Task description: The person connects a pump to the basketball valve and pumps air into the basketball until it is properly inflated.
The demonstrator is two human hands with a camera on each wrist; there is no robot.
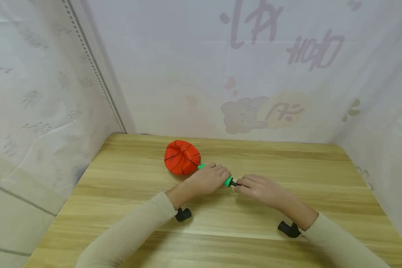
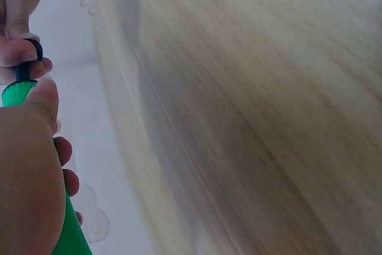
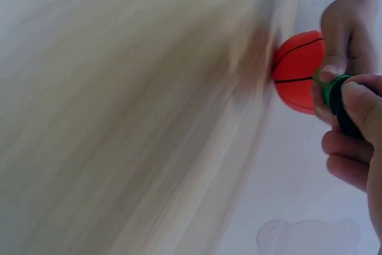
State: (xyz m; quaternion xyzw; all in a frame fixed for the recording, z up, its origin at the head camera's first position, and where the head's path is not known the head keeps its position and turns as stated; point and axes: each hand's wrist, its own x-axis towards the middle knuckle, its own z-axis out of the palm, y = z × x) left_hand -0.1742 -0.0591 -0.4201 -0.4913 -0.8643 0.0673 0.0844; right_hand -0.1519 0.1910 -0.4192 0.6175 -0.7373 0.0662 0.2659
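A red toy basketball (image 1: 182, 158) with black lines, dented and partly deflated, is at the far end of a green hand pump (image 1: 227, 181). My left hand (image 1: 209, 180) wraps round the pump's green barrel, its fingers curled over it in the left wrist view. At the other end, my right hand (image 1: 259, 189) grips the pump's black handle (image 3: 346, 111) between thumb and fingers. A short piece of black rod (image 1: 234, 183) shows between the barrel and the right fingers. The ball's side looks smooth and round in the right wrist view.
Beneath the hands is a wood-grain table (image 1: 137, 208). A pale printed curtain (image 1: 174, 74) with a bear and lettering stands behind its far edge, and more curtain hangs at both sides. Black wrist-mounted devices (image 1: 183, 214) sit under both sleeves.
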